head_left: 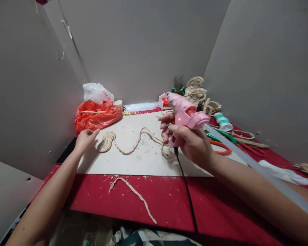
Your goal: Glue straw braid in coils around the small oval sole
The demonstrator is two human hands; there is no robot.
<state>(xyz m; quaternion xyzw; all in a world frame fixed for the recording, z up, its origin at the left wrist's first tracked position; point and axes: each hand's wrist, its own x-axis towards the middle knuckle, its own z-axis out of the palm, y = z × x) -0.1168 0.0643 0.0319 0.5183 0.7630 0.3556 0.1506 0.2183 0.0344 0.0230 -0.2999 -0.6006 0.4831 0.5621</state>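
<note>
My right hand (192, 141) grips a pink hot glue gun (186, 111) above the white board. An orange light glows on the gun and a long clear glue stick (228, 145) sticks out of its back. Its nozzle points away from me. My left hand (86, 140) rests at the board's left edge by the red plastic bag, thumb stretched out and nothing visible in it. Just right of that hand lies a flat, sole-shaped coil of braided straw cord (107, 141). From the coil a loose tail of cord (129, 152) winds right, passing under the gun.
A red plastic bag (99, 118) and white bag (96, 92) stand back left, near clear glue sticks (141, 106). Cord bundles (195, 92), a striped roll (223, 122) and orange-handled scissors (222, 148) lie right. A braid piece (136, 194) lies in front; a black cable (186, 188) hangs down.
</note>
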